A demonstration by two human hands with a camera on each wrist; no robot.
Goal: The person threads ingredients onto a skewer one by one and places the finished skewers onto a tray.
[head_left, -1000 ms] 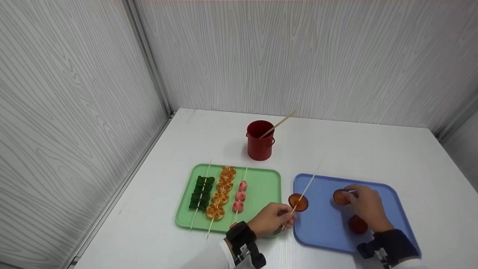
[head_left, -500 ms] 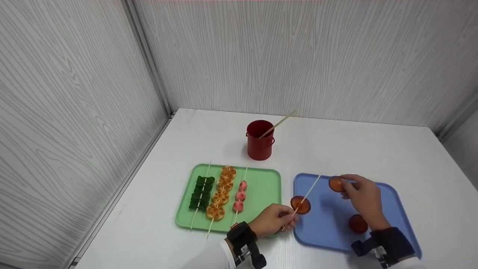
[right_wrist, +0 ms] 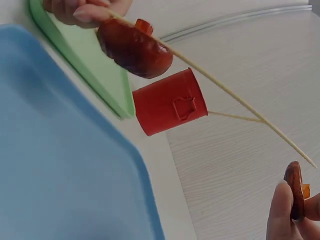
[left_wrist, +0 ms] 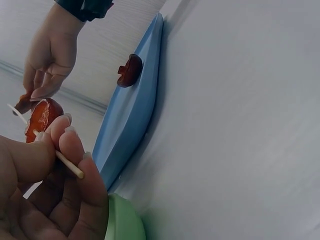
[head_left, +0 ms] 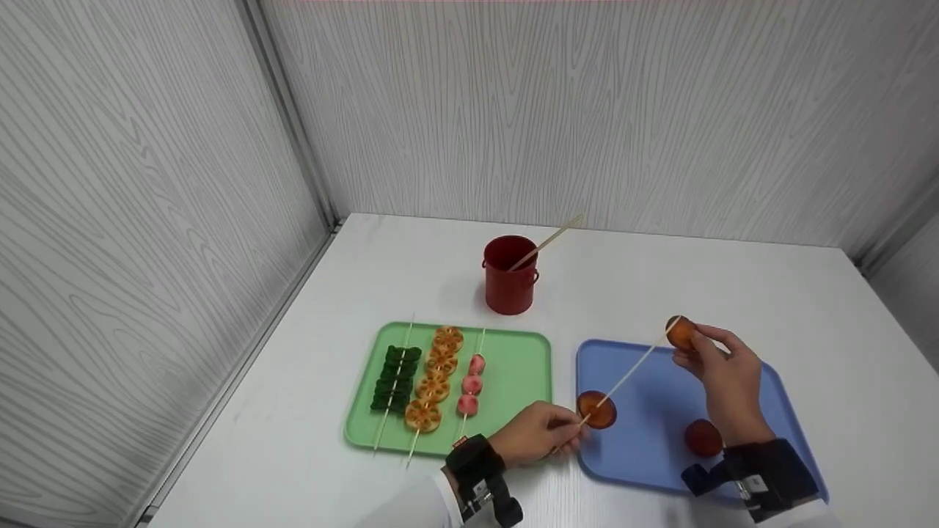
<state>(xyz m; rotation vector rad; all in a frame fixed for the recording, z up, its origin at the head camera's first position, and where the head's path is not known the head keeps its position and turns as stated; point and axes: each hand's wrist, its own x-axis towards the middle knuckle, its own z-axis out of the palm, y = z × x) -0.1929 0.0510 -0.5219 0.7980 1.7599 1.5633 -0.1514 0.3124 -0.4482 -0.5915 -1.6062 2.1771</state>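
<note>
Between thumb and fingers my left hand pinches the lower end of a thin bamboo skewer. One brown mushroom, threaded on it, sits just above those fingers; its stem shows in the right wrist view. A second brown mushroom is pinched at its edge by my right hand, raised over the blue tray's far edge. The skewer's pointed tip overlaps this mushroom in the head view, while the right wrist view shows the tip close by its cap. A third, dark red-brown mushroom lies on the blue tray.
Left of the blue tray, a green tray bears three loaded skewers: dark green pieces, lotus root slices and pink pieces. Behind it stands a red bucket with thin sticks leaning out. Pale walls enclose the table.
My right hand has lifted its mushroom from over the blue tray up and away to the skewer's tip. The skewer in my left hand has tilted further right.
</note>
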